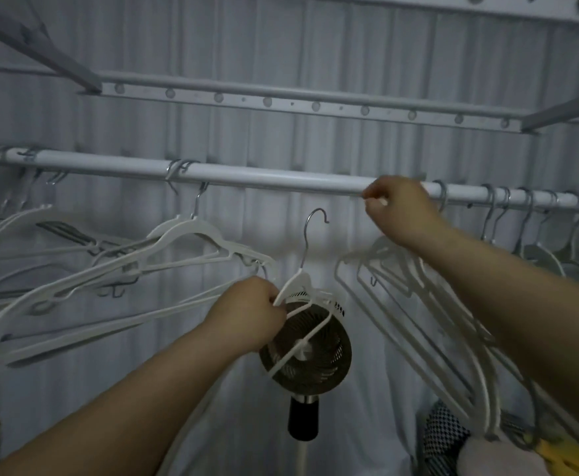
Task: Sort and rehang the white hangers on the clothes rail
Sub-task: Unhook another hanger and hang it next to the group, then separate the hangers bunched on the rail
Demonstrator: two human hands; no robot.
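**A:** What is in front of you, from the biggest thing down?

**B:** The clothes rail [264, 176] crosses the whole frame, a little lower at the right. At the left of the frame a tangled bunch of white hangers [116, 269] hangs from it, tilted and crossing each other. At the right, another group of hangers [418, 304] leans down under my right arm, with a neat row of hooks [508, 201] on the rail beyond it. In the lower centre, behind, stands a small fan [305, 352].

**A:** And your hands?

**B:** My right hand [401, 211] is raised to the rail, fingers closed around the top of that right group; I cannot see the hooks under it. My left hand [250, 314] is lower, in the centre, clenched on the shoulder of one single hanger [302, 280]. Its hook [315, 221] points up, free, below the rail.

**A:** Which step is this?

**B:** I think I am rehanging this single hanger. Next, my left arm should lift it so the hook goes over the bare rail beside my right hand.
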